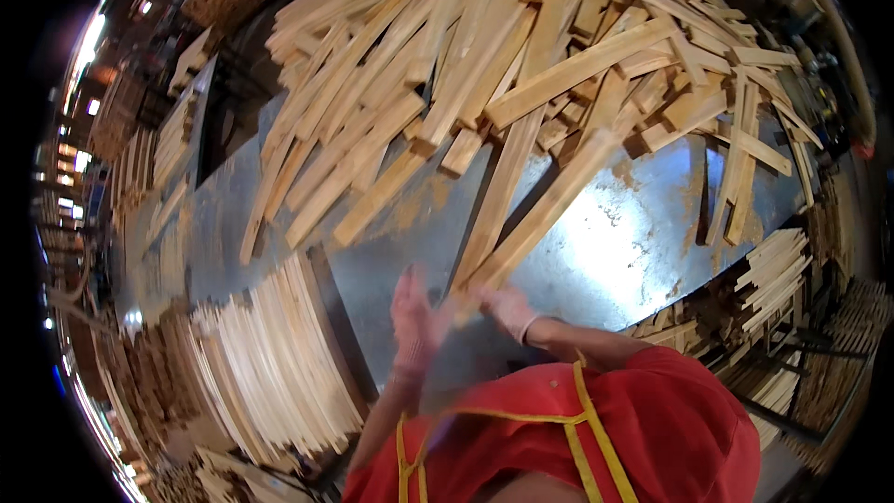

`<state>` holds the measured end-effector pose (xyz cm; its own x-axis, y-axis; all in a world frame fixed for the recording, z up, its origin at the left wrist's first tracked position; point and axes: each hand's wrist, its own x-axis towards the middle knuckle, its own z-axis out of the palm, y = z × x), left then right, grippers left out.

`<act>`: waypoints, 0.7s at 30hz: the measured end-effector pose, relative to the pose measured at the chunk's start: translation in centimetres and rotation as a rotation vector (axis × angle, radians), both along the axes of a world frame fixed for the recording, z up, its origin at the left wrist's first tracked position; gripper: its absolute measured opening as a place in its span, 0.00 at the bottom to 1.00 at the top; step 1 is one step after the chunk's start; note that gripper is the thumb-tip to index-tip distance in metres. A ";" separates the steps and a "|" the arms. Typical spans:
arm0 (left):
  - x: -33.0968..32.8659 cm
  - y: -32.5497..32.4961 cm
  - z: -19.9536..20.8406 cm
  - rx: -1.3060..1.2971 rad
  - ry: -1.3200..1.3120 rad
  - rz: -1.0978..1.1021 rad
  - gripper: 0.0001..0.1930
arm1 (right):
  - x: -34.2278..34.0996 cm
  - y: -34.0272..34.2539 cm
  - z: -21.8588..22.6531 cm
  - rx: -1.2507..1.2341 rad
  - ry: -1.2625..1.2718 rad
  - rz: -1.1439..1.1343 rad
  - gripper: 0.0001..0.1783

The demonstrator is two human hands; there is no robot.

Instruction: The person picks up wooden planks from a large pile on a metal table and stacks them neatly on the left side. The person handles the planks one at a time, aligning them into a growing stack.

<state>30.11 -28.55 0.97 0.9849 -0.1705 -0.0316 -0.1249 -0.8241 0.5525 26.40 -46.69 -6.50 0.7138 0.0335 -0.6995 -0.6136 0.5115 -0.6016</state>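
My right hand (507, 311), in a pale glove, is closed at the near end of a wooden board (549, 210). The board slants up and away to the right, its far end slightly blurred above the metal table. Just left of it, a second board (503, 196) leans out of the pile toward me. My left hand (416, 319), also gloved and smeared by motion, is raised beside the board ends. Its fingers look stretched upward, and no board shows in it.
A large jumbled heap of boards (494, 47) covers the far side of the metal table (400, 261). Left of me stands a neat stack of pale strips (279, 363). More stacked strips (775, 270) lie on the right, near a dark metal rack. Sawdust patches mark the tabletop.
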 end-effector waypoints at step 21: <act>-14.6 17.1 -4.0 -0.030 -0.073 0.287 0.21 | -3.6 2.1 0.2 0.030 -0.028 0.335 0.31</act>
